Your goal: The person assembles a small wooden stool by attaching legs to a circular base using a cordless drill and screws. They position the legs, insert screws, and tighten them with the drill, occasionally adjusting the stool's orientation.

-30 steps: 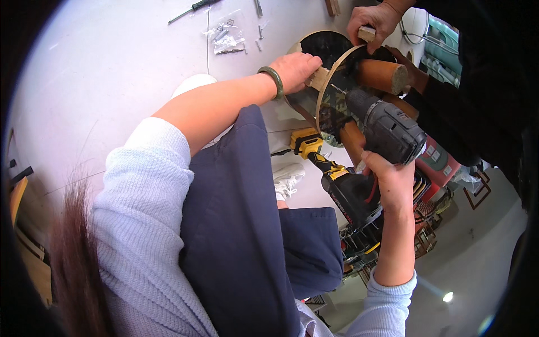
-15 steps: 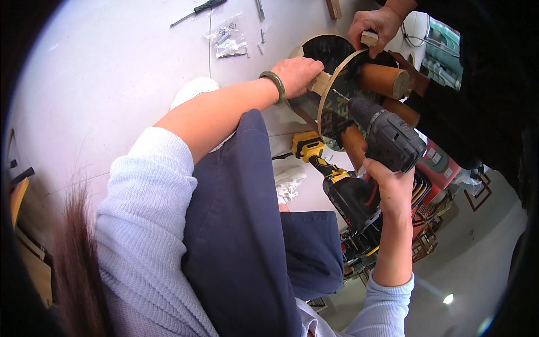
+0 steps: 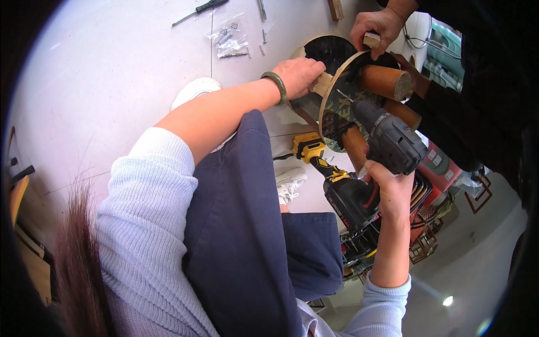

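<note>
The left hand, at 12 o'clock in the head view, is closing its fingers around a small wooden block on the rim of a round wooden panel, which is standing on edge. The right hand, at 3 o'clock, is wrapping its fingers fully around the grip of a grey cordless drill, whose nose is pointing at the panel's dark face. 3 wooden legs are projecting from the panel. A second person's hand is gripping another block at the panel's top edge. A yellow drill is lying just below.
</note>
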Demonstrator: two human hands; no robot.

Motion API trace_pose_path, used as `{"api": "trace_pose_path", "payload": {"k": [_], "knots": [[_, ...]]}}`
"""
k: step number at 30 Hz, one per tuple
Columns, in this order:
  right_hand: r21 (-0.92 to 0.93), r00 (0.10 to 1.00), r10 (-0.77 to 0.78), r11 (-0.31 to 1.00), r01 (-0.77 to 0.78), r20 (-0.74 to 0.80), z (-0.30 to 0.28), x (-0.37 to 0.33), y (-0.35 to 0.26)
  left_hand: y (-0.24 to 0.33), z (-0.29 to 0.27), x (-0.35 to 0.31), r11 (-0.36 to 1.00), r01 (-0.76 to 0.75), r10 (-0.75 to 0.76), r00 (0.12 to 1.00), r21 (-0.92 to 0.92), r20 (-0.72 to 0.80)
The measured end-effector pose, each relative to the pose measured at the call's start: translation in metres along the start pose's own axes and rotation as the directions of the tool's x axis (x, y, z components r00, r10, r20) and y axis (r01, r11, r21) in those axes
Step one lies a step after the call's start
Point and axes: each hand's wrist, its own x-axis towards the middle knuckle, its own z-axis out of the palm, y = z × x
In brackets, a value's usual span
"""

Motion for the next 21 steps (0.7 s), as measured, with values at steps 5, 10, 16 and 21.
{"api": "trace_pose_path", "payload": {"k": [5,10,16,21], "knots": [[0.064,1.0,-0.024,0.998,0.023,0.014,0.0003,0.001,-0.0033,0.0002,-0.0008,-0.0003,1.0,0.0,0.0,1.0,-0.003,0.007],[0.069,1.0,-0.015,0.998,0.015,-0.01,0.001,0.0037,-0.0038,0.0011,-0.0017,-0.0009,1.0,-0.002,0.002,1.0,-0.016,-0.004],[0.06,1.0,-0.014,0.998,0.013,0.01,0.0,0.0037,-0.005,0.0017,-0.0011,0.0002,1.0,0.023,-0.023,1.0,-0.002,0.018],[0.043,1.0,0.001,0.999,-0.002,0.012,-0.0002,0.0042,-0.0039,-0.0007,0.0008,-0.0008,1.0,-0.002,0.002,1.0,0.003,-0.007]]}}
